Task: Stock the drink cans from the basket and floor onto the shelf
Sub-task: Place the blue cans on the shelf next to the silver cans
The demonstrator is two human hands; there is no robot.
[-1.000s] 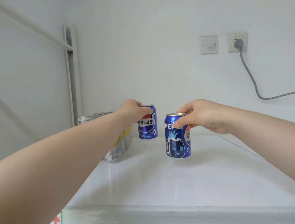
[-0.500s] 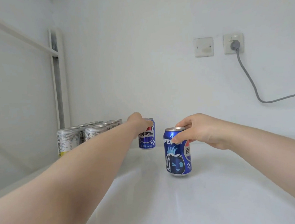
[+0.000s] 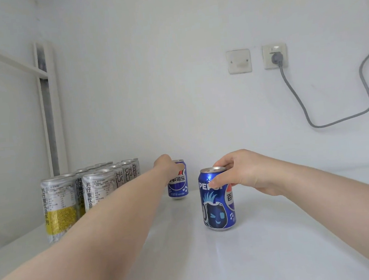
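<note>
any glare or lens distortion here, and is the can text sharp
Head view: soft even light, faint shadow by the near blue can; mild sheen on the white shelf; wide-angle stretch swells the left forearm; that can's print is sharp, fine print on the silver cans soft.

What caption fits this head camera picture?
Left hand grips the far blue can, right hand the near blue can, beside silver cans on a shelf.

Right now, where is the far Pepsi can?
Head view: the can is far back on the shelf, right of the silver cans, in the left hand.
</note>
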